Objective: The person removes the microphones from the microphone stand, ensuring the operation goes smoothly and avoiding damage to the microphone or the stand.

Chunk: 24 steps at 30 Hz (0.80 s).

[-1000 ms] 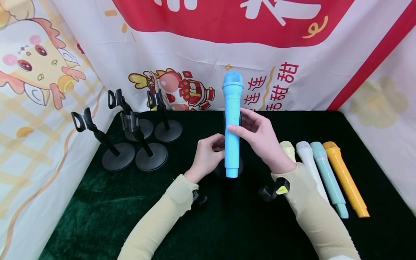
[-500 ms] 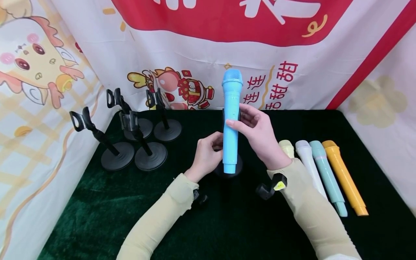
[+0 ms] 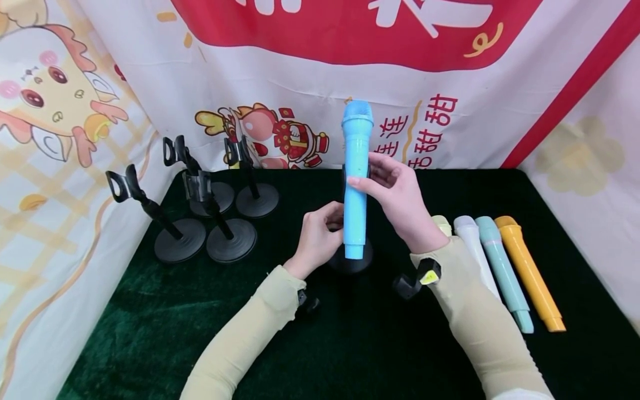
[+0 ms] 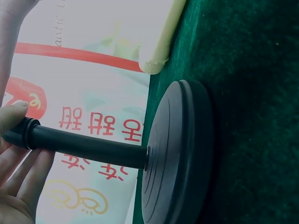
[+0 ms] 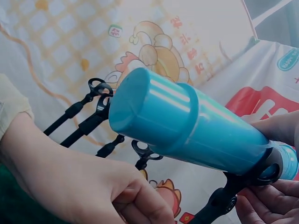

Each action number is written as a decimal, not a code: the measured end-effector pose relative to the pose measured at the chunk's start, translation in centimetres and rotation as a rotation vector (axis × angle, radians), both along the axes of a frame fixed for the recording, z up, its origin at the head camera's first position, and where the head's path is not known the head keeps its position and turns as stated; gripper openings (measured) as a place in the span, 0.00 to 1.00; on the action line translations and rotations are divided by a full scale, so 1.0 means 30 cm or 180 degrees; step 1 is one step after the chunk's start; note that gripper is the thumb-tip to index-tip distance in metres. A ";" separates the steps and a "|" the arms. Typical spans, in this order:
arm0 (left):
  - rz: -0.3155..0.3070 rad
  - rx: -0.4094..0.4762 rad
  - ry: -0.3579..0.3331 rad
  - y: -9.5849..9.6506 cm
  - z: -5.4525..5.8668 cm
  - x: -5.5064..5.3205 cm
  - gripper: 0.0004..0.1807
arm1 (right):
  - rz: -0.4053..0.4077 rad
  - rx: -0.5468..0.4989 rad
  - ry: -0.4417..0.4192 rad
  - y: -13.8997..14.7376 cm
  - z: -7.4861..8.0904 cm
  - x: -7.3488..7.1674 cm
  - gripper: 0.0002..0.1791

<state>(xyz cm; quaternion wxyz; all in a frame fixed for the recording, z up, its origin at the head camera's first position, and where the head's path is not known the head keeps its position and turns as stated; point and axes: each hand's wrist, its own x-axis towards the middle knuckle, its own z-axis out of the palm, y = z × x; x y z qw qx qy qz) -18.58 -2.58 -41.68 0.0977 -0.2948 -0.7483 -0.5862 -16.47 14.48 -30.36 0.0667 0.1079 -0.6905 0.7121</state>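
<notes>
My right hand [image 3: 404, 208] pinches a light blue microphone [image 3: 355, 216] between thumb and fingers. It stands near upright, head up, in front of a black microphone stand [image 3: 352, 263]. In the right wrist view the microphone body lies in the stand's black clip [image 5: 270, 169], with fingers right beside it. My left hand [image 3: 318, 240] grips the upper part of the stand's pole [image 4: 93, 145], just below the clip joint. The round base [image 4: 170, 154] rests on the green cloth. From the head, the microphone hides most of the clip and pole.
Several black microphone stands [image 3: 232, 240] with bare clips are grouped at the left. A cream [image 3: 442, 224], a white [image 3: 477, 253], a mint [image 3: 506, 275] and an orange microphone [image 3: 531, 273] lie side by side at the right. A printed curtain [image 3: 300, 78] closes off the back.
In the head view the blue microphone has slid upward a little, and my right hand has gone up with it. My left hand has stayed on the stand.
</notes>
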 end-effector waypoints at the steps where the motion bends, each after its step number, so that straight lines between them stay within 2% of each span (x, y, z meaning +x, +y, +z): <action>1: 0.0003 -0.0001 0.0003 0.001 0.000 0.000 0.12 | -0.0001 -0.0006 -0.0018 0.000 0.000 -0.004 0.27; 24: 0.0037 0.0001 0.0011 0.001 0.001 -0.002 0.14 | -0.0020 -0.0260 0.0034 -0.010 0.022 -0.055 0.26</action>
